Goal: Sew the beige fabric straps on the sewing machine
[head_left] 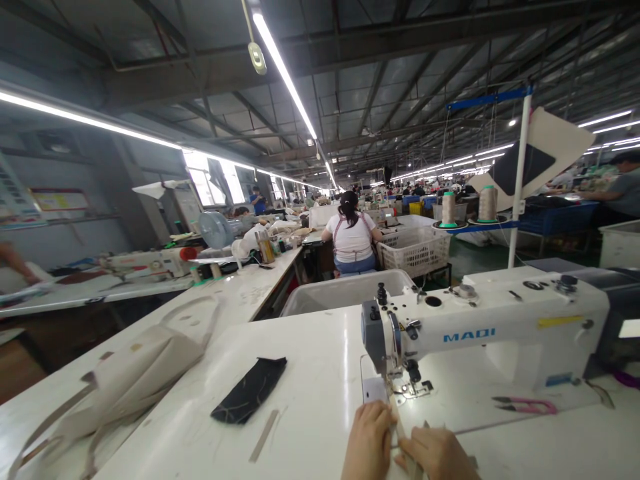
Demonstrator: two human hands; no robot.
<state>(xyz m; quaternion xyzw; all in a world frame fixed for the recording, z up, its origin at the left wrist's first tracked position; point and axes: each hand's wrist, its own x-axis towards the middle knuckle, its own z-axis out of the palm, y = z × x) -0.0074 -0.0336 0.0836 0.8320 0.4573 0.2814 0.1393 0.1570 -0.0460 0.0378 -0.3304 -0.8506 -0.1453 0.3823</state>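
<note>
A white sewing machine stands on the table at the right. Just in front of its needle and presser foot, a narrow beige fabric strip runs toward me. My left hand lies along the strip's left side, fingers closed on its edge. Lower down, my right hand pinches the same strip from the right. The strip's near end is partly hidden by my hands. Pink-handled thread snips rest on the table right of my hands.
To the left lie a black fabric piece, a short beige strip and a cream bag with straps. Beyond the table edge is a grey bin. A seated co-worker is ahead. Thread cones stand on a rack.
</note>
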